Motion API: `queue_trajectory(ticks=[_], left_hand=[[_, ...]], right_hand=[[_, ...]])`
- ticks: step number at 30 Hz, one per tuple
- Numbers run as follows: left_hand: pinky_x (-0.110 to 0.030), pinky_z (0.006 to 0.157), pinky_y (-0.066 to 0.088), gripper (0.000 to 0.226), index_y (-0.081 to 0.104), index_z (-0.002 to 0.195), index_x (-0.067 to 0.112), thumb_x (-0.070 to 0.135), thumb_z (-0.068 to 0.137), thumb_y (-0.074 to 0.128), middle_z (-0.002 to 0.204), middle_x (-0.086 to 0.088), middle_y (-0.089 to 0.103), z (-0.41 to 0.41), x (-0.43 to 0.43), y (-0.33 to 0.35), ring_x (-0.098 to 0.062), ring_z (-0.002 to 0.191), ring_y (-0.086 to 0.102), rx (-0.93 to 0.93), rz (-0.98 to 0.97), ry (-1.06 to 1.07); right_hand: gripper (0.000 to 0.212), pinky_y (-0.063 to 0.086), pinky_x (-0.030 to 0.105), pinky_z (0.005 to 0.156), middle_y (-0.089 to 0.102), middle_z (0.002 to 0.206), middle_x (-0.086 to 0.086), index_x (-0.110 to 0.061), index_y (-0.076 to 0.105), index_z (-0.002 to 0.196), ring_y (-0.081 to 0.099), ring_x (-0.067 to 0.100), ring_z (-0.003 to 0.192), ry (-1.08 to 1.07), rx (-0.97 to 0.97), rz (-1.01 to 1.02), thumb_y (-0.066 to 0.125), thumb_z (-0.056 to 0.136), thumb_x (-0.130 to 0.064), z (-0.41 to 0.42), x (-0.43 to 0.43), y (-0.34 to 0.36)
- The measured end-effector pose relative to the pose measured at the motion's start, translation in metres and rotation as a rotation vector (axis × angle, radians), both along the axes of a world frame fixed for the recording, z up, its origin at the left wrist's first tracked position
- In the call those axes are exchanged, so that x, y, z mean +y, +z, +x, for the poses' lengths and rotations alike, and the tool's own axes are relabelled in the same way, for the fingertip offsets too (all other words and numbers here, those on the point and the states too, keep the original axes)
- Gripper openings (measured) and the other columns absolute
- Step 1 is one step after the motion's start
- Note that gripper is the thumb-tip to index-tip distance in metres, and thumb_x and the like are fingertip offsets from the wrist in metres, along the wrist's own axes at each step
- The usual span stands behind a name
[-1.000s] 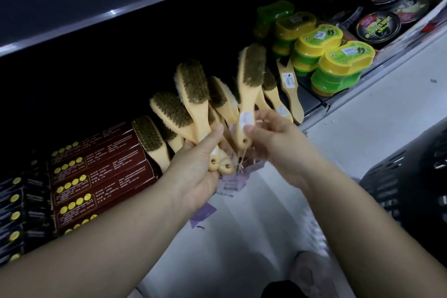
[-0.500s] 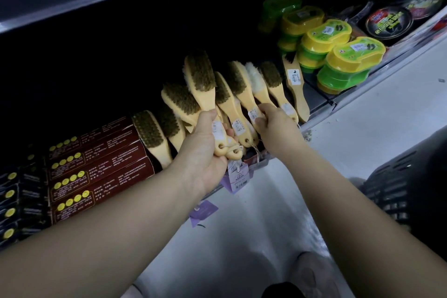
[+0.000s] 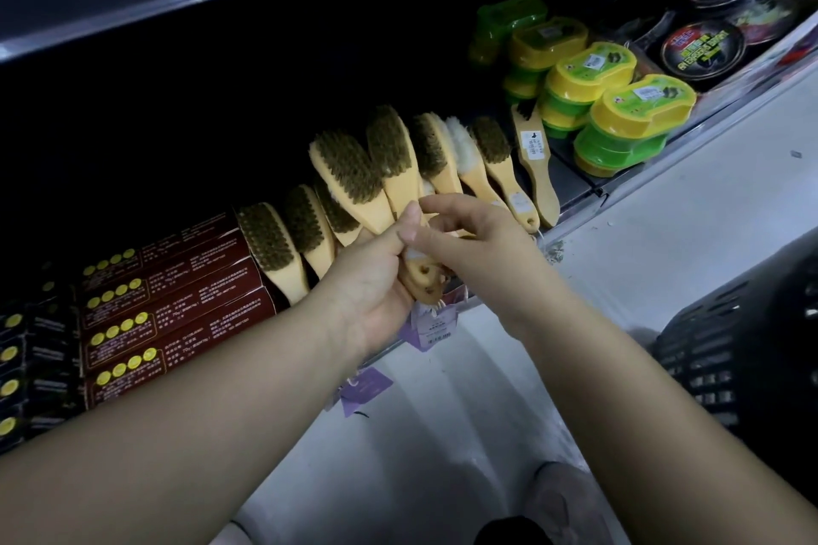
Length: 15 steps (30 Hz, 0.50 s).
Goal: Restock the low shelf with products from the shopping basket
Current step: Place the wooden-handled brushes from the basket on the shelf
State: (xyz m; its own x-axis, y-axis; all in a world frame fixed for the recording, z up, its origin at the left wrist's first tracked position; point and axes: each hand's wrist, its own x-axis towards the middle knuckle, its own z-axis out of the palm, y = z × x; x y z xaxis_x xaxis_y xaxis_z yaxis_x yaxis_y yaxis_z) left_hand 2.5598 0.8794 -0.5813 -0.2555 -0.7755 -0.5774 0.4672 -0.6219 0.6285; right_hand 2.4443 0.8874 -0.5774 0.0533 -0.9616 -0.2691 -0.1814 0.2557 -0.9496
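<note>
- Head view: the left hand (image 3: 372, 279) sits at the centre of the frame, with its fingers wrapped round a bundle of brushes (image 3: 391, 186) and its thumb pressed upright against their handles.
- The bundle fans up and away from the fist. The bristle heads point toward the dark back of the low shelf (image 3: 571, 212), and the rounded handle ends with punched holes stick out just below the fingers.
- The right hand (image 3: 482, 243) is just right of the left thumb, its fingers curled over the top of the same handles. I cannot tell whether it pinches one or only touches them.
- The held brushes have smooth, pale yellow wooden handles and dense olive-brown bristles in oval pads.
- More brushes of the same kind lean on the shelf: two left of the fist (image 3: 270, 243) and several right of it, among them a white-bristled brush (image 3: 460, 150) and a flat, labelled one (image 3: 533, 164).
- Purple price tags (image 3: 429, 323) hang from the shelf edge below the hands.
- Long maroon boxes (image 3: 168, 301) with rows of yellow dots are stacked at the left.
- Glossy yellow-and-green oval cases (image 3: 637, 111) are piled at the upper right, with round black tins (image 3: 701, 51) beyond them.
- The shopping basket (image 3: 743, 345), dark slotted plastic, stands on the pale floor at the lower right, well apart from both hands.
</note>
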Motion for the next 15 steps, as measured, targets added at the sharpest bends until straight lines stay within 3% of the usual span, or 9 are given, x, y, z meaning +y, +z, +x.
queue_trajectory(ticks=[2, 4, 7, 8, 10, 12, 15], left_hand=[[-0.021, 0.043, 0.046, 0.042, 0.054, 0.127, 0.009, 0.035, 0.094, 0.049, 0.11, -0.015, 0.069, 0.001, 0.001, 0.001, -0.018, 0.061, 0.068, -0.013, -0.001, -0.034], [-0.023, 0.044, 0.049, 0.041, 0.057, 0.122, 0.009, 0.037, 0.096, 0.043, 0.104, -0.015, 0.07, 0.002, 0.003, 0.001, -0.019, 0.059, 0.068, 0.024, 0.017, -0.075], [-0.032, 0.058, 0.055, 0.032, 0.06, 0.101, 0.009, 0.032, 0.098, 0.037, 0.086, -0.01, 0.068, 0.0, 0.001, 0.001, -0.019, 0.068, 0.062, 0.058, 0.061, -0.046], [-0.033, 0.065, 0.053, 0.026, 0.059, 0.098, 0.011, 0.027, 0.096, 0.038, 0.077, -0.008, 0.065, -0.001, 0.0, 0.001, -0.018, 0.068, 0.057, 0.053, 0.08, 0.003], [-0.031, 0.068, 0.049, 0.028, 0.06, 0.104, 0.011, 0.019, 0.093, 0.036, 0.071, -0.005, 0.057, -0.003, -0.003, 0.002, -0.014, 0.067, 0.051, 0.044, 0.104, 0.087], [-0.027, 0.061, 0.052, 0.033, 0.06, 0.113, 0.01, 0.013, 0.093, 0.034, 0.079, -0.007, 0.052, -0.006, -0.006, 0.003, -0.015, 0.07, 0.05, 0.048, 0.097, 0.115], [-0.03, 0.063, 0.055, 0.031, 0.061, 0.113, 0.009, 0.009, 0.096, 0.035, 0.089, -0.01, 0.053, -0.01, -0.009, 0.008, -0.018, 0.076, 0.054, 0.014, 0.071, 0.103]], right_hand=[[0.045, 0.053, 0.02, 0.064, 0.062, 0.084, -0.013, -0.025, 0.06, 0.118, 0.063, 0.004, 0.069, 0.043, -0.066, 0.047, 0.075, 0.077, -0.02, -0.006, 0.002, 0.001], [0.036, 0.056, 0.026, 0.069, 0.066, 0.083, -0.009, -0.019, 0.063, 0.112, 0.065, 0.008, 0.071, 0.074, -0.14, 0.093, 0.072, 0.079, -0.01, -0.013, 0.005, -0.001], [0.019, 0.057, 0.028, 0.071, 0.07, 0.086, 0.003, -0.015, 0.067, 0.097, 0.067, 0.016, 0.076, 0.0, -0.272, 0.098, 0.062, 0.085, -0.001, -0.027, 0.004, -0.003], [0.017, 0.055, 0.025, 0.069, 0.069, 0.085, 0.003, -0.016, 0.066, 0.095, 0.067, 0.014, 0.074, -0.059, -0.217, 0.073, 0.06, 0.087, -0.002, -0.033, 0.0, -0.005], [0.012, 0.051, 0.022, 0.063, 0.064, 0.08, -0.003, -0.018, 0.064, 0.095, 0.064, 0.009, 0.068, -0.165, 0.087, -0.022, 0.057, 0.091, -0.009, -0.049, -0.011, -0.009], [0.012, 0.046, 0.029, 0.066, 0.06, 0.078, -0.002, -0.014, 0.063, 0.096, 0.059, 0.017, 0.07, -0.189, 0.344, -0.097, 0.052, 0.093, -0.015, -0.059, -0.024, -0.015], [0.018, 0.039, 0.029, 0.062, 0.061, 0.086, 0.011, -0.005, 0.061, 0.102, 0.054, 0.025, 0.074, -0.144, 0.504, -0.114, 0.048, 0.094, -0.015, -0.061, -0.043, -0.028]])
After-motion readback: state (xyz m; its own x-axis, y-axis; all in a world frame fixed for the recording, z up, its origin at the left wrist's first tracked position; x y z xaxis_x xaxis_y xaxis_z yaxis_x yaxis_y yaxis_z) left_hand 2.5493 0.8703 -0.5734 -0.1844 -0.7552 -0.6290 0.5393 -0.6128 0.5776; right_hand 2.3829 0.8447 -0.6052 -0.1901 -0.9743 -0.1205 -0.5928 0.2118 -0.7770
